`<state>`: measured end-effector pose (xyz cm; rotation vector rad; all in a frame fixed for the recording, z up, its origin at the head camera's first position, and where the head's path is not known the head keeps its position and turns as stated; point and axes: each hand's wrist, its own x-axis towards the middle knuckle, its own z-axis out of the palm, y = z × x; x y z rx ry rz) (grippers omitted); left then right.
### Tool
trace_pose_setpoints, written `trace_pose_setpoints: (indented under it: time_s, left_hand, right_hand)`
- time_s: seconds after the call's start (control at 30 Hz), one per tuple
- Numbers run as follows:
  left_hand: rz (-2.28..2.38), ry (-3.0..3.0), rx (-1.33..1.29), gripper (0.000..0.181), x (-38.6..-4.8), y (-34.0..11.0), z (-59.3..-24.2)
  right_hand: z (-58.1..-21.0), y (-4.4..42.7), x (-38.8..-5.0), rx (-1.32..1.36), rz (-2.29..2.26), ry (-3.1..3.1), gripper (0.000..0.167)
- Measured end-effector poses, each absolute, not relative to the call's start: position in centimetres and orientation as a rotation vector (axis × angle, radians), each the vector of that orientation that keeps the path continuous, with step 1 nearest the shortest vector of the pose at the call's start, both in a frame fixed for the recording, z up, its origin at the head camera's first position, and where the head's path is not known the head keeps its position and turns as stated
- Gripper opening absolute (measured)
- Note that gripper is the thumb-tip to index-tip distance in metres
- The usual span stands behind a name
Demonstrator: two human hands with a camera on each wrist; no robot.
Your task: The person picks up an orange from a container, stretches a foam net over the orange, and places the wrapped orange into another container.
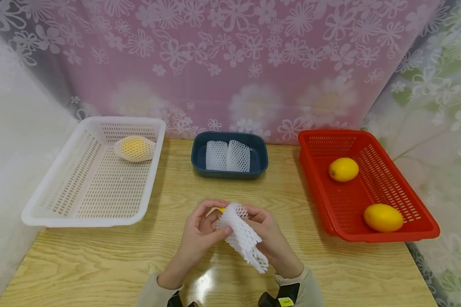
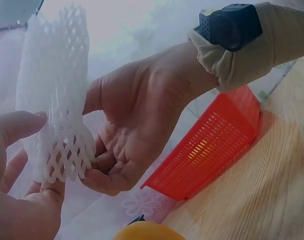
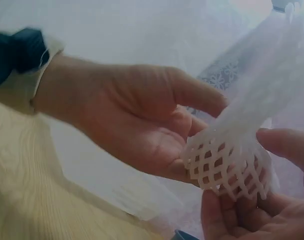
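Note:
A white foam net sleeve (image 1: 246, 236) is stretched between both hands, its long end hanging toward the table's front. My left hand (image 1: 201, 232) pinches one side near the upper opening, thumb on the outside. On the other side my right hand (image 1: 272, 238) grips the same net; its thumb and curled fingertips hold the rim in the left wrist view. Something yellow (image 1: 221, 209) peeks out by the left fingers, mostly hidden. At the bottom of the left wrist view, part of a lemon (image 2: 149, 233) shows; whether a hand supports it I cannot tell.
At left, a white basket (image 1: 88, 221) holds a net-wrapped lemon (image 1: 135, 149). A dark blue box (image 1: 230, 175) at the back contains folded foam nets (image 1: 238, 156). Two lemons (image 1: 383, 218) lie in a red basket (image 1: 322, 200) at right. Everything stands on a wooden table (image 1: 92, 264).

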<state>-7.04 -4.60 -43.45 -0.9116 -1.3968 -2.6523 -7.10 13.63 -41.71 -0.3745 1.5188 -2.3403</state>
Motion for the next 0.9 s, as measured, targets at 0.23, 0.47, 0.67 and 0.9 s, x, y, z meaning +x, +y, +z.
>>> trace_pose_setpoints:
  time_s: [0.23,0.47,0.67,0.9]
  left_hand:
    - [-2.780,-1.421,-0.834,0.055,-6.9,-4.7,-43.6]
    - [-2.910,-1.598,-0.751,0.063,-6.7,-4.9,-43.9]
    - [-2.982,-1.640,-0.795,0.042,-6.8,-5.1,-44.2]
    - [-3.189,-1.441,-0.619,0.028,-6.9,-5.7,-44.1]
  right_hand:
    - [-40.9,13.7,-7.6,-0.258,-2.366,1.426,0.030]
    - [-40.9,13.5,-8.2,-0.320,-2.523,1.319,0.033]
    - [-41.3,12.8,-8.5,-0.241,-2.491,1.513,0.023]
    - [-40.8,11.9,-8.6,-0.147,-2.427,1.639,0.023]
